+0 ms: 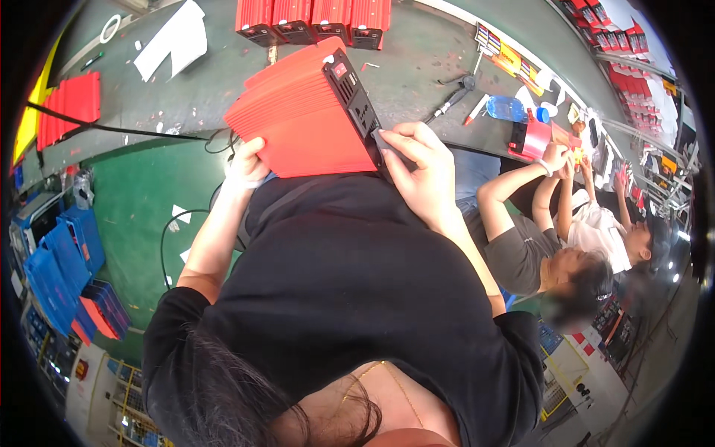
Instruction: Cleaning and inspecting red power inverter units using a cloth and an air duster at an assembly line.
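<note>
A red, ribbed power inverter [305, 119] is tilted against my front at the bench edge. Its black end panel [356, 104], with sockets and a red switch, faces right. My left hand [249, 162] is closed on the inverter's left lower edge, thumb on the red casing. At the panel's near end, the fingers and thumb of my right hand [423, 167] pinch a small dark grey piece [396, 141] against the panel. What this piece is cannot be made out.
Several red inverters [313, 22] stand at the bench's far side. Red casing parts [71, 110] and white paper [175, 41] lie left. A black-handled tool [454, 93], a marker [477, 109] and a blue bottle [506, 109] lie right. Co-workers [521, 249] sit on the right; blue bins [59, 261] stand left.
</note>
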`<action>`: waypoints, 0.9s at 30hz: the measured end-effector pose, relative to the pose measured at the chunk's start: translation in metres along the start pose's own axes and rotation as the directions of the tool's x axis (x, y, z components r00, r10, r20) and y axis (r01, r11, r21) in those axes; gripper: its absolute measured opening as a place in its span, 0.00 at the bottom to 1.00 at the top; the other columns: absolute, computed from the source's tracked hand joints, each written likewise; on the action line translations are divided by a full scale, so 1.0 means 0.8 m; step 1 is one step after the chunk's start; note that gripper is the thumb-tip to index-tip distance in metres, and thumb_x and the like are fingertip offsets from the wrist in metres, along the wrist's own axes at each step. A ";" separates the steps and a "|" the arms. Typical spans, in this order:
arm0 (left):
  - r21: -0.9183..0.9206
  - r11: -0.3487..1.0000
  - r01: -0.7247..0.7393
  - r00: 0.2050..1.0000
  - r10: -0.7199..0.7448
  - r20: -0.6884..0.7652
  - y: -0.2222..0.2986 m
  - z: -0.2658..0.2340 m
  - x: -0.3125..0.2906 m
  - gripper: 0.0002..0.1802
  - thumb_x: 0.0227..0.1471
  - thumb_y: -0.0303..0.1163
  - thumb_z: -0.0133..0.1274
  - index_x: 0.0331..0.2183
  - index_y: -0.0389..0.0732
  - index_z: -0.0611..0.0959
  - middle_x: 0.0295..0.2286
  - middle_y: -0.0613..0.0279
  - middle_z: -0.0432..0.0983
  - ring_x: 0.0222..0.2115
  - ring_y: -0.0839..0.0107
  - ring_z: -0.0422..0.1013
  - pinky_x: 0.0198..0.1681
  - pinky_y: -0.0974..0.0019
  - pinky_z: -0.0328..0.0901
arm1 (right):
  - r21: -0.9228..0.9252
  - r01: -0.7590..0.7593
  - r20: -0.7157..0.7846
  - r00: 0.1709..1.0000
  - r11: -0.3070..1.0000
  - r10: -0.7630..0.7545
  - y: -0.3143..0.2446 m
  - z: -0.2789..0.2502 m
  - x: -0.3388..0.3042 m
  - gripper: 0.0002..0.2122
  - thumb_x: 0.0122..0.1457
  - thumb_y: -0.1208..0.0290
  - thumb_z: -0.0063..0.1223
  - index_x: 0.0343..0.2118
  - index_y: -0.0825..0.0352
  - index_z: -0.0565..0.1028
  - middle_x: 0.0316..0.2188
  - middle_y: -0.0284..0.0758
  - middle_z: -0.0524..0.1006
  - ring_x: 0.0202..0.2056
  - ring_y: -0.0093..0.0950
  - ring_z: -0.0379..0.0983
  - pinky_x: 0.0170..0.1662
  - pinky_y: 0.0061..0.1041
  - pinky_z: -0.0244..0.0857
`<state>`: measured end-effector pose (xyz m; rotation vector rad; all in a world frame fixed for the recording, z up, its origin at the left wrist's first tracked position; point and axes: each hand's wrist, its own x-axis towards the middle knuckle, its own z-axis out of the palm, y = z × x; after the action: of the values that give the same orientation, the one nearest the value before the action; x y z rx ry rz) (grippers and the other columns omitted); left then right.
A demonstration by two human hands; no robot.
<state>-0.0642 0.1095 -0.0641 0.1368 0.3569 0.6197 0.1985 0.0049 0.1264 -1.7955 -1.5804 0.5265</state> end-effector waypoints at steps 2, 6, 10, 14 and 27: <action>0.045 0.999 -0.012 1.000 0.012 -0.006 0.001 0.000 0.004 0.33 0.39 0.29 0.61 0.50 0.37 0.69 0.48 0.57 0.69 0.49 0.62 0.65 0.54 0.58 0.59 | -0.035 -0.003 -0.026 1.000 0.999 0.002 -0.002 0.004 0.002 0.10 0.44 0.79 0.57 0.33 0.66 0.77 0.30 0.33 0.72 0.27 0.28 0.72 0.29 0.23 0.66; 0.028 1.000 0.003 1.000 -0.003 -0.007 0.003 0.000 0.005 0.33 0.39 0.28 0.60 0.50 0.37 0.69 0.47 0.58 0.69 0.49 0.62 0.65 0.55 0.59 0.58 | -0.101 -0.003 -0.029 1.000 0.995 0.000 -0.008 0.005 0.000 0.13 0.43 0.83 0.55 0.35 0.66 0.77 0.29 0.34 0.73 0.27 0.28 0.72 0.29 0.21 0.66; 0.016 1.000 0.014 1.000 -0.014 0.015 0.008 -0.003 0.005 0.34 0.39 0.27 0.60 0.50 0.37 0.68 0.48 0.58 0.69 0.49 0.62 0.65 0.54 0.59 0.59 | -0.126 0.000 0.057 0.998 0.992 0.007 -0.011 -0.003 -0.010 0.12 0.43 0.83 0.55 0.34 0.66 0.77 0.28 0.33 0.73 0.26 0.28 0.72 0.28 0.22 0.65; 0.017 0.999 0.037 0.999 -0.038 0.027 0.009 -0.011 0.002 0.35 0.39 0.27 0.60 0.51 0.37 0.68 0.48 0.58 0.68 0.50 0.62 0.64 0.55 0.59 0.59 | -0.119 0.005 -0.015 1.000 0.993 -0.007 -0.013 0.005 -0.012 0.12 0.43 0.83 0.55 0.34 0.67 0.77 0.28 0.34 0.73 0.26 0.28 0.71 0.28 0.22 0.65; 0.062 0.998 0.031 0.998 -0.034 0.056 0.019 -0.011 -0.004 0.36 0.37 0.25 0.60 0.51 0.36 0.67 0.48 0.57 0.69 0.49 0.61 0.65 0.54 0.59 0.60 | -0.048 0.043 -0.118 0.992 0.998 -0.048 -0.023 0.016 -0.018 0.09 0.41 0.81 0.56 0.30 0.68 0.76 0.26 0.35 0.72 0.24 0.32 0.72 0.27 0.25 0.67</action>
<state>-0.0777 0.1202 -0.0679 0.2066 0.3226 0.5717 0.1741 -0.0058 0.1286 -1.7859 -1.5590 0.3580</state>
